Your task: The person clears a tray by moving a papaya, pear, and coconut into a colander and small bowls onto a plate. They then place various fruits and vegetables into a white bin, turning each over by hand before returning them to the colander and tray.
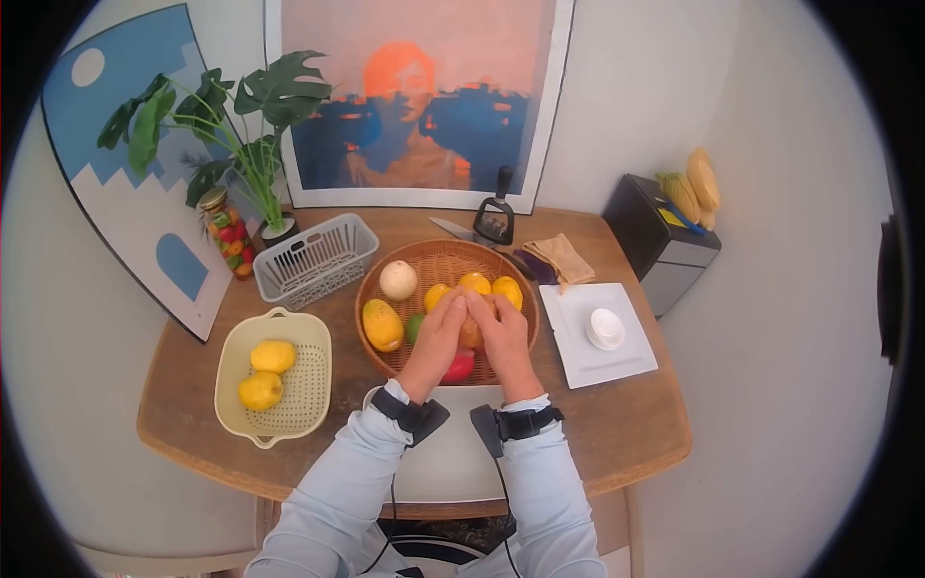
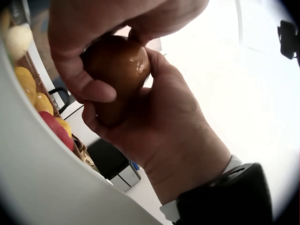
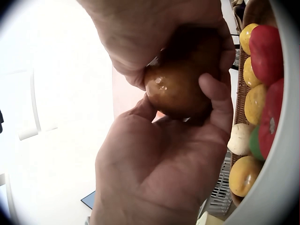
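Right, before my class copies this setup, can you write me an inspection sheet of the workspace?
Surface: wooden table, white tray at its near edge.
Job's things: brownish-orange fruit, held over a wicker basket of mixed produce.
Clutter: knife by the black-handled tool; grey basket; colander holding two yellow fruits.
Hands: left hand and right hand both grip the fruit.
Cables: thin dark cables hang from both wrist straps.
Surroundings: plant, pictures behind; black-and-grey box right of the table.
Spills: nothing seen.
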Demonstrator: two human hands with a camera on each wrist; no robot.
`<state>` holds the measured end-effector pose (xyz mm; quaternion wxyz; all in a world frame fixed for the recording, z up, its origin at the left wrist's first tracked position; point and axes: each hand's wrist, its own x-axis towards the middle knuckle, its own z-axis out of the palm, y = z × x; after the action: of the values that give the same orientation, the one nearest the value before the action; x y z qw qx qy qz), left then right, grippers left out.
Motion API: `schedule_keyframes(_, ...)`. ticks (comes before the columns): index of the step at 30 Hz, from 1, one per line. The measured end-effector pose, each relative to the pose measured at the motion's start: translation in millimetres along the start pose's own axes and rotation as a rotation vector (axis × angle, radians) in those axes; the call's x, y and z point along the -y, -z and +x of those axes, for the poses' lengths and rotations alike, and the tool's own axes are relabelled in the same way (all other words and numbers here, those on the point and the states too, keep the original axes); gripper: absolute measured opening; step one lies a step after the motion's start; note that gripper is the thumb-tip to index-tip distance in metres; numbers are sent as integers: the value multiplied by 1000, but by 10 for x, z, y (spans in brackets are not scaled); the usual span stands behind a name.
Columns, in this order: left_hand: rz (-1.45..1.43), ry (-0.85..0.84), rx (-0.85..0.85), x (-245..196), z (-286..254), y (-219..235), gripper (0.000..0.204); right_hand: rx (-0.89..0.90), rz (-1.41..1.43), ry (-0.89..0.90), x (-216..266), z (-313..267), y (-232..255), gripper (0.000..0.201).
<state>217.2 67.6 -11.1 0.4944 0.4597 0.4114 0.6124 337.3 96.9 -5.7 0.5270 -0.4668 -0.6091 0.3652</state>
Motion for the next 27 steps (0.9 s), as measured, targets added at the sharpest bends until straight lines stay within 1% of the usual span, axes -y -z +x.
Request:
schedule_keyframes(1, -51, 124, -15, -122, -52, -35, 43, -19, -3, 27, -3, -3, -3, 51)
schedule_keyframes(3, -73, 156, 23, -62, -8, 35, 43, -54, -11, 81, -16, -14, -34, 51)
schedule_keyframes(7, -21, 165, 64, 41, 55, 138, 40, -50, -42, 75, -25, -24, -71, 48)
schedule_keyframes(9, 131, -100, 61, 233, 129, 153, 39, -66, -61, 60, -48, -28, -76, 47)
schedule_keyframes(10, 208, -232, 60, 247, 139, 135, 38, -78, -10, 33, -52, -16, -71, 45)
schedule_keyframes(12, 207, -189, 75, 277, 135, 126, 39, -103, 93, -23, -56, 10, -45, 43)
schedule_keyframes(13, 207, -166, 85, 259, 120, 113, 39, -114, 101, -8, -51, 13, -23, 42)
schedule_keyframes(16, 29, 171, 122, -51, -22, 40, 42, -140, 110, 31, 10, -4, 26, 40)
schedule_keyframes(19, -50, 224, 149, -21, -9, 68, 42, -155, 89, 52, 44, -25, 33, 40)
schedule_keyframes(22, -143, 203, 168, -56, -12, 77, 41, -179, 95, 56, -34, 5, 39, 41)
schedule_keyframes(24, -78, 91, 142, 60, 45, 91, 41, -196, 131, 47, 13, -2, -7, 44)
schedule_keyframes(25, -45, 35, 129, 44, 50, 74, 40, -157, 128, -4, 29, 1, 1, 44)
schedule_keyframes(27, 16, 17, 42, 9, 25, 70, 39, -79, 121, -105, 62, 9, 34, 46)
